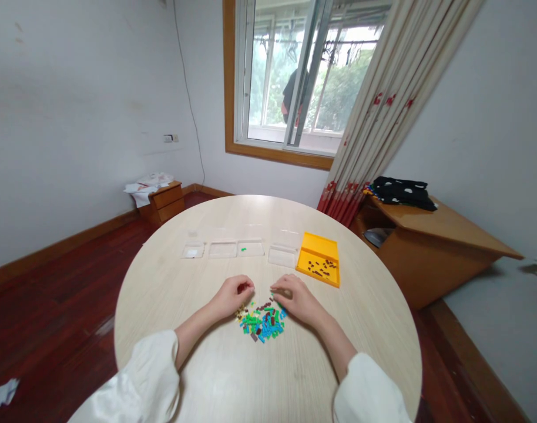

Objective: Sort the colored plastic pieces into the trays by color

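Observation:
A loose pile of small building bricks (267, 324), mostly green and blue with some dark brown and yellow, lies on the round table between my hands. At the pile's upper left is my left hand (232, 295), its fingers curled in with the tips together; whatever they hold, if anything, is too small to make out. My right hand (298, 298) rests over the pile's upper right edge, thumb and fingers pinched close above small bricks. I cannot tell what sits in that pinch. Beyond it stands an open yellow case (320, 282) with several dark brown bricks inside.
Behind my hands are clear plastic boxes in a row: a left one (198, 251), a middle one (222, 251), one with a green brick (255, 249), and one beside the yellow case (281, 258). A wooden cabinet (445, 235) stands right of the round table (198, 376).

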`<state>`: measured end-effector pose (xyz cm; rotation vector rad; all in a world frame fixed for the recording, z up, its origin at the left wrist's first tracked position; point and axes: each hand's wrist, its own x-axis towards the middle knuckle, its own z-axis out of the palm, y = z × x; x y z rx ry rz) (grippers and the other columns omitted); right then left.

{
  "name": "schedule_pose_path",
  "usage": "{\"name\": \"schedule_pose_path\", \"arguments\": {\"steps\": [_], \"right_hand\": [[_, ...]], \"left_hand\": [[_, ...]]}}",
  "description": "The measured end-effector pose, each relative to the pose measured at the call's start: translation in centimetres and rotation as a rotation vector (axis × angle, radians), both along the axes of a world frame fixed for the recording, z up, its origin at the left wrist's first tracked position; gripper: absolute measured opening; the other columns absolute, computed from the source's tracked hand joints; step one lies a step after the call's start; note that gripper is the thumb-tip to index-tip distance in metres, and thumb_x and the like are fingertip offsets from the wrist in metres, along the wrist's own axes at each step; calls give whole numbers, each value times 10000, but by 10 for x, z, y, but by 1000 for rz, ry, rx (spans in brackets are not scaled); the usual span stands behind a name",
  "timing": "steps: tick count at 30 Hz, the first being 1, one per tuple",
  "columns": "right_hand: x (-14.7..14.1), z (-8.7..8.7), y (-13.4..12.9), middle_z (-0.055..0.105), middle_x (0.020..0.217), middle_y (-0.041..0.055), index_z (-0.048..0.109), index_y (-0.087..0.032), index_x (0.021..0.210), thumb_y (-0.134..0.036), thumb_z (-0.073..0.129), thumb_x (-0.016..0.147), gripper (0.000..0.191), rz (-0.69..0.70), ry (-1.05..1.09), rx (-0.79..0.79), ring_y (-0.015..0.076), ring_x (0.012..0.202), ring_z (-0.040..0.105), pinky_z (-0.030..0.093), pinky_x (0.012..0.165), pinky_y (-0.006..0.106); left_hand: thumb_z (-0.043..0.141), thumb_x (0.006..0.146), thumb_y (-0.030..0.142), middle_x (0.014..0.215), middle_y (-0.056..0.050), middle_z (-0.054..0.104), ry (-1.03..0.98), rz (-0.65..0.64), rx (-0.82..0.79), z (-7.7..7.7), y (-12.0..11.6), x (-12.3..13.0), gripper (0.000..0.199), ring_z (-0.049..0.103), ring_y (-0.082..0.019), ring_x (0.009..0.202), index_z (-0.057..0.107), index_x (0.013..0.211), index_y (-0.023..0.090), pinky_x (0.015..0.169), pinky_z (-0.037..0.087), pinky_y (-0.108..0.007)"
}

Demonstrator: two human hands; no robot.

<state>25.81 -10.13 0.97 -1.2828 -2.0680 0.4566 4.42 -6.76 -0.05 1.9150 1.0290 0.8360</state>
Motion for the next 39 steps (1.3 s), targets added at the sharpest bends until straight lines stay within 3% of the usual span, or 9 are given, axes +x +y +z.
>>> {"name": "schedule_pose_path", "arguments": {"steps": [4,14,23,28,32,39], "right_hand": [[-11,1,-5,644,800,28,687,-198,813,-108,644,739,124,43,-77,-45,180,811,559,409,782,336],[-8,2,-3,611,766,22,673,-194,734,-146,670,741,49,-9,-125,-75,178,782,537,392,757,332],[-8,4,-6,614,809,29,613,-186,749,-158,564,814,86,14,-86,-48,178,820,545,400,775,326],[-8,7,-5,644,758,16,606,-188,786,-203,500,832,116,-112,83,-63,159,718,573,427,679,281],[-5,9,-2,654,734,24,606,-184,768,-247,504,816,130,-197,215,25,158,674,573,433,634,270],[28,6,12,637,736,50,617,-169,761,-345,527,765,198,-553,411,202,175,674,552,440,655,307]], "left_hand": [[489,750,288,631,-9,544,5,-10,-5,-1,0,0,204,468,-128,608,600,722,120,576,357,-233],[486,752,289,645,-20,568,29,-26,-26,-3,1,-1,212,479,-132,609,608,738,117,577,363,-237],[487,748,287,615,-5,547,40,-31,-41,2,-2,0,203,463,-120,586,601,718,122,557,347,-223],[486,752,287,611,0,538,44,-36,-46,5,-3,0,200,457,-117,582,599,713,126,557,348,-221],[487,751,287,612,-1,539,42,-40,-39,5,-3,-1,197,458,-117,584,596,704,129,555,349,-219],[487,755,304,623,-10,551,35,-47,-51,3,-2,-1,208,471,-124,592,590,705,130,556,359,-223]]}}
